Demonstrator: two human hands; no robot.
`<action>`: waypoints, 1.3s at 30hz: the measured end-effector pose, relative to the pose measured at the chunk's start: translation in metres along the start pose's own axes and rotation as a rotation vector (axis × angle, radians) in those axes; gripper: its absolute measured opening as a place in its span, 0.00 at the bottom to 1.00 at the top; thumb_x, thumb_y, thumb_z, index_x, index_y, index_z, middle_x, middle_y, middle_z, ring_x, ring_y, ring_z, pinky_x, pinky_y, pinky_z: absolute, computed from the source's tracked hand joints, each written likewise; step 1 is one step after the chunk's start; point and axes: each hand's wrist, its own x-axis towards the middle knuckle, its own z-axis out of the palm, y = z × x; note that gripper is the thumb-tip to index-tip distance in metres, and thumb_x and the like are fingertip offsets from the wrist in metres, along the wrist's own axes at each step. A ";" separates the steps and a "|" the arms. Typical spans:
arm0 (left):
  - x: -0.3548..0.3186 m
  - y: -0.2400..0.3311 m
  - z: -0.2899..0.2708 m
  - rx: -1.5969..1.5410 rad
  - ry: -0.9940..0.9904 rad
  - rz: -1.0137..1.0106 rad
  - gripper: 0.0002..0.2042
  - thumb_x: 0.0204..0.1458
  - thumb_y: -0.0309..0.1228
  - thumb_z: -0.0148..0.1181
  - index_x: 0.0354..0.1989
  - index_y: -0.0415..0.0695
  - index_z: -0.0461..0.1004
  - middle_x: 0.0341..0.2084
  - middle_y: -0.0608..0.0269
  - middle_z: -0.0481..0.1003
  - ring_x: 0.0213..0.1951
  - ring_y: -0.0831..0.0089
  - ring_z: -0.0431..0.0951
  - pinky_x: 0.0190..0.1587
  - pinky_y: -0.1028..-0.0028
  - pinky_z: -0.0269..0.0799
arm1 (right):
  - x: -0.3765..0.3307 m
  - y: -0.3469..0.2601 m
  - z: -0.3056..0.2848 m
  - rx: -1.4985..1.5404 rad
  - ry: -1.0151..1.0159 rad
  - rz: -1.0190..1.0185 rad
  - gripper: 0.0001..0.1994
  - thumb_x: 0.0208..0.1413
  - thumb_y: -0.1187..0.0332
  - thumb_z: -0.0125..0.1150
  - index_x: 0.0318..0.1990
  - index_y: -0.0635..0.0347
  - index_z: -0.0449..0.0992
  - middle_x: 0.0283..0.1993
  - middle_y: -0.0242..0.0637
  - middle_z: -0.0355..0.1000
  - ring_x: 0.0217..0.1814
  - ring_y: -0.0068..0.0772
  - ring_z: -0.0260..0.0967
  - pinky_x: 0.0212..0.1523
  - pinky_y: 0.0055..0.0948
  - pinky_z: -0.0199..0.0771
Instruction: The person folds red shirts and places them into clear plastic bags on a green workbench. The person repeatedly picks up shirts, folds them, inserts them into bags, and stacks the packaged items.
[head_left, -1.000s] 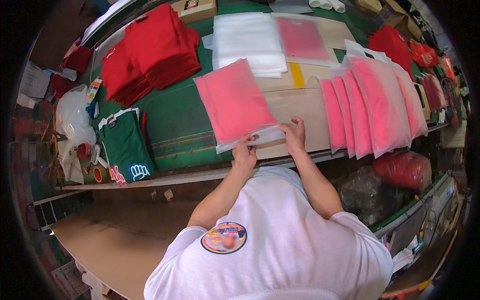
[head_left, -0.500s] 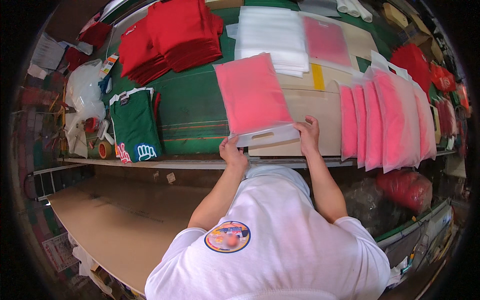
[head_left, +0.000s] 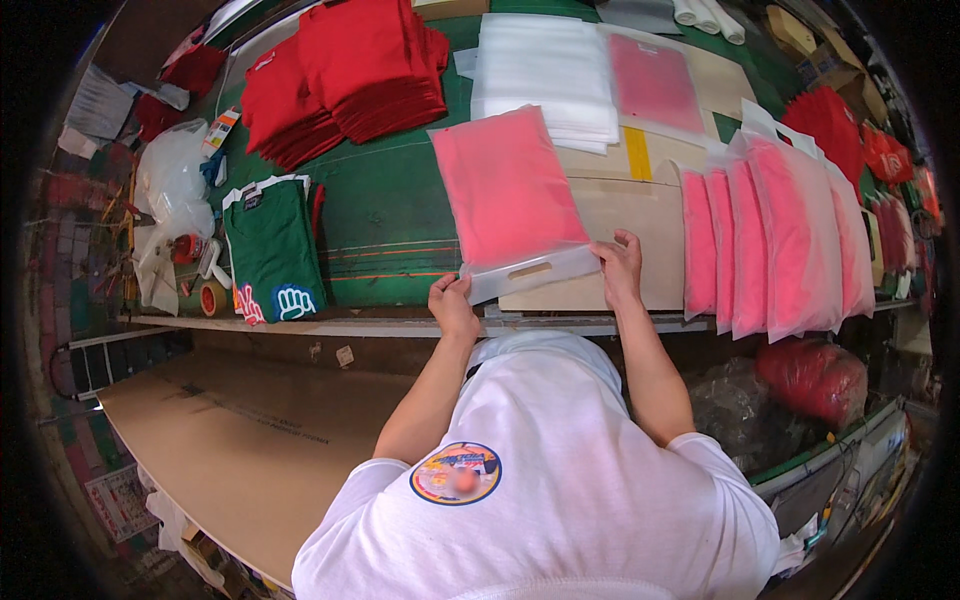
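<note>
A frosted plastic bag (head_left: 512, 190) with folded red cloth inside lies tilted over the table's front. Its clear handle strip, with an oblong cut-out, faces me. At the strip's left corner, my left hand (head_left: 454, 305) pinches the plastic between thumb and fingers. My right hand (head_left: 620, 265) grips the opposite corner, its thumb against the edge and other fingers partly curled. Beneath the bag's right side is a beige board (head_left: 625, 240). To the right, several filled bags (head_left: 790, 235) of the same kind stand in a row.
Folded red garments (head_left: 375, 75) are stacked at the back left, beside a pile of white bags (head_left: 543, 80). A flat red-filled bag (head_left: 655, 85) lies farther right. Near the left edge are a folded green shirt (head_left: 270, 245), a tape roll (head_left: 212, 297) and crumpled clear plastic (head_left: 175, 180).
My left hand has shifted slightly left along the handle strip's corner, and the strip looks pulled straighter. The bag has barely moved.
</note>
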 end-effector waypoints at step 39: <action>0.006 0.010 0.009 0.182 -0.275 -0.286 0.15 0.47 0.13 0.66 0.43 0.38 0.73 0.35 0.58 0.79 0.34 0.69 0.79 0.36 0.69 0.72 | -0.047 0.073 0.100 -0.077 0.145 0.097 0.16 0.47 0.77 0.70 0.44 0.69 0.75 0.38 0.40 0.77 0.37 0.34 0.77 0.35 0.34 0.77</action>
